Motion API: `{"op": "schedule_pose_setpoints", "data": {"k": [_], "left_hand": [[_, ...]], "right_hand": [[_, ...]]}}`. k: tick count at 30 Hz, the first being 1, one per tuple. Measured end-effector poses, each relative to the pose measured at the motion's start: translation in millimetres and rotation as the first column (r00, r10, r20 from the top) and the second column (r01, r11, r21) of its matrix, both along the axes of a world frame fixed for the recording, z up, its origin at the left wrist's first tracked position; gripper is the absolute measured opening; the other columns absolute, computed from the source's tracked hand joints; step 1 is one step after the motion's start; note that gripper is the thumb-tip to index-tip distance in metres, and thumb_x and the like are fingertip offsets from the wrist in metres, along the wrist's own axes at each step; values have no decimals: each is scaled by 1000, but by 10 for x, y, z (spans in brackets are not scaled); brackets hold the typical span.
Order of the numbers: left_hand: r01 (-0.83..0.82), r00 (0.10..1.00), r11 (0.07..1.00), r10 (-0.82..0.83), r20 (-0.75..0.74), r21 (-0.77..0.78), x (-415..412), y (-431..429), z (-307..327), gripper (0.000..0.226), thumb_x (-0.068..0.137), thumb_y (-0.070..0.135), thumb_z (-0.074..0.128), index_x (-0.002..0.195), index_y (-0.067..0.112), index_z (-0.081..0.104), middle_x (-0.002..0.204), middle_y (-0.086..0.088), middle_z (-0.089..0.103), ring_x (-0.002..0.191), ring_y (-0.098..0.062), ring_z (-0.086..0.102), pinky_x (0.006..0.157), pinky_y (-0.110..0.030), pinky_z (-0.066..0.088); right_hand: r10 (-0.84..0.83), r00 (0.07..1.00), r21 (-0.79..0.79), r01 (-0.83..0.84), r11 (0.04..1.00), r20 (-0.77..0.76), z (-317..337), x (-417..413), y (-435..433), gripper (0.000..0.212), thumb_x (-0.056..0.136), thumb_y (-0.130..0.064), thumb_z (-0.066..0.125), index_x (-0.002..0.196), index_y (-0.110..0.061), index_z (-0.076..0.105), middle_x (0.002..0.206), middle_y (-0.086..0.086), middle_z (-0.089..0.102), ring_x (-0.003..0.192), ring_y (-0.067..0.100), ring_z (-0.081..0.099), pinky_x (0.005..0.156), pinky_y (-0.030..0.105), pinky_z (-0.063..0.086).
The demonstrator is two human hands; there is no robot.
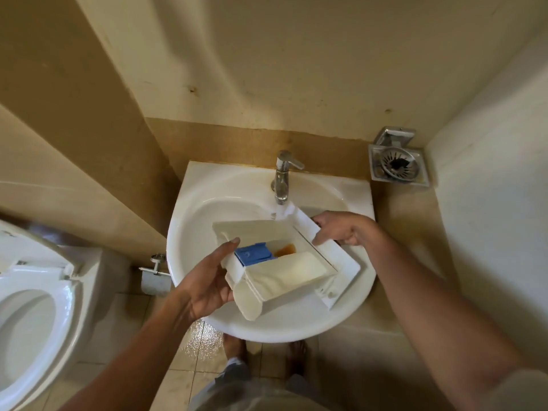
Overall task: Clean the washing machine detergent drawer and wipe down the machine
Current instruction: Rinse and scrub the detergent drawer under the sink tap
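A white detergent drawer point(284, 271) is held tilted over the white sink point(207, 209). It has a blue insert point(253, 254) in one compartment and a brown stain point(287, 250) beside it. My left hand point(207, 280) grips the drawer's back end, with the thumb on top. My right hand point(341, 229) holds the drawer's front panel end near the tap point(283, 176). Water runs from the tap onto the drawer's upper corner. The washing machine is not in view.
A toilet point(32, 315) with its seat down stands at the left. A toilet-paper holder point(154, 272) hangs between toilet and sink. A metal floor drain point(397, 166) lies at the right by the wall. The tiled floor under the sink is wet, near my bare feet.
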State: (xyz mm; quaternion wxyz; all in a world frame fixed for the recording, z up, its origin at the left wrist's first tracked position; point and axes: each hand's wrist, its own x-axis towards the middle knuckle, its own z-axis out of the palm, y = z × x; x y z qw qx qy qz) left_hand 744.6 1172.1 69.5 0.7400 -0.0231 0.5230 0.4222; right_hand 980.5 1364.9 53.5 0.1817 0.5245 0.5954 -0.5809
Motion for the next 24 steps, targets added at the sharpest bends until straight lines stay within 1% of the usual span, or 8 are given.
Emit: {"op": "schedule_pose_setpoints", "data": {"k": [3,5,8,11,13,19,22,24], "left_hand": [[-23,999,998,24,-25,61,194,-107,73,44,79,19,70,122,14,61,100,-15,76,82,-28,74,72,-47,63],[-65,998,994,67,-16,92,335,-145,75,44,79,17,70,122,15,61,105,-17,76,89,-30,73,78,-48,62],[-181,983,980,179,39,87,492,-124,11,43,87,16,66,129,15,58,115,-19,73,98,-31,72,84,-48,61],[-230,973,968,226,53,103,582,-92,-43,39,90,13,62,129,12,57,115,-19,73,101,-32,70,87,-49,59],[-254,966,961,248,68,105,615,-94,-61,36,91,12,62,126,11,59,114,-19,73,104,-33,68,96,-54,54],[-308,951,944,303,53,121,714,-91,-78,40,86,15,68,125,14,60,119,-21,72,117,-39,65,106,-63,44],[-286,957,944,290,-1,164,760,-39,-26,42,82,21,71,123,17,62,116,-19,73,116,-39,66,103,-62,47],[-275,958,942,286,-32,192,793,7,2,38,85,24,70,122,18,63,115,-18,74,114,-38,67,101,-60,50]], "right_hand": [[114,993,33,-114,993,-9,-24,-179,147,41,87,2,68,126,-12,65,118,9,72,106,27,70,95,45,56],[180,983,177,-183,967,36,-30,-322,223,34,87,-8,71,121,-12,69,115,8,73,105,27,69,93,41,56],[105,993,384,-117,916,54,-59,-525,300,33,81,-17,80,113,-11,73,107,4,72,100,23,66,84,33,52],[35,999,497,-39,867,18,-84,-656,358,18,74,-14,86,84,-12,72,86,0,66,84,17,59,66,25,40],[42,999,528,-40,848,8,-97,-685,395,19,70,-13,88,73,-19,70,77,-4,65,81,15,60,66,25,40],[65,997,628,-74,775,38,-166,-747,459,22,66,-15,90,83,-8,79,85,7,75,87,22,69,81,34,53],[30,995,669,-85,738,93,-155,-774,452,15,68,-18,87,75,-13,75,81,4,73,83,24,70,71,32,54],[-13,990,736,-96,670,141,-155,-790,396,12,75,-17,79,71,-20,68,83,3,71,84,27,69,63,28,44]]}}
